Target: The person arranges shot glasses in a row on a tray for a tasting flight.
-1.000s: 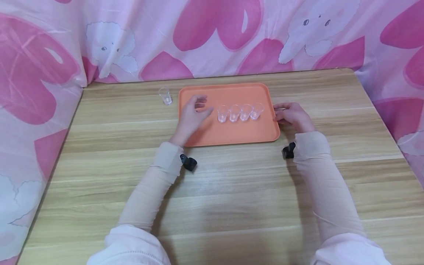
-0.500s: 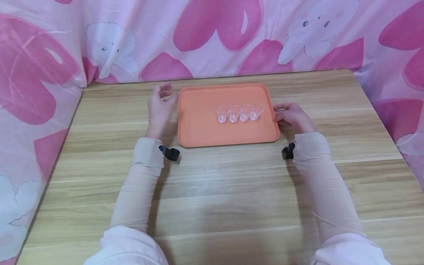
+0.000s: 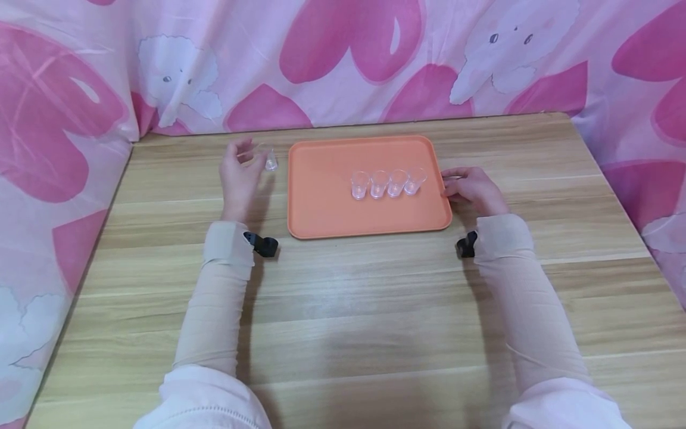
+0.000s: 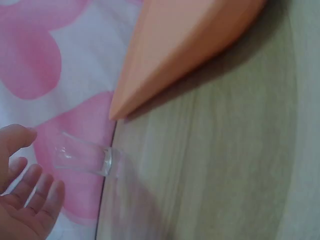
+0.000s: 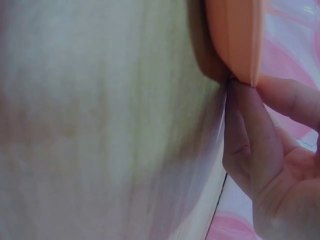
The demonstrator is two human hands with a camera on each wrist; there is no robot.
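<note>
A clear plastic shot glass (image 3: pixel 271 161) stands upright on the table left of the tray. My left hand (image 3: pixel 239 179) is beside it, thumb and fingers spread on either side. In the left wrist view a gap shows between the fingertips (image 4: pixel 57 192) and that shot glass (image 4: pixel 82 155). Several more clear shot glasses (image 3: pixel 378 186) stand in a row on the right half of the orange tray (image 3: pixel 321 208). My right hand (image 3: pixel 477 189) is at the tray's right edge. Close up, its thumb and fingers (image 5: pixel 252 125) pinch the tray's rim (image 5: pixel 242 50).
The wooden table (image 3: pixel 343 322) ends at the back and sides against a pink patterned curtain (image 3: pixel 354 59). Black wrist cameras (image 3: pixel 261 245) sit on both sleeves. The tray lies near the table's back edge.
My left hand has moved left from over the tray, across its left rim, to the lone shot glass. The right hand stays at the tray's edge, and the row of glasses has not moved.
</note>
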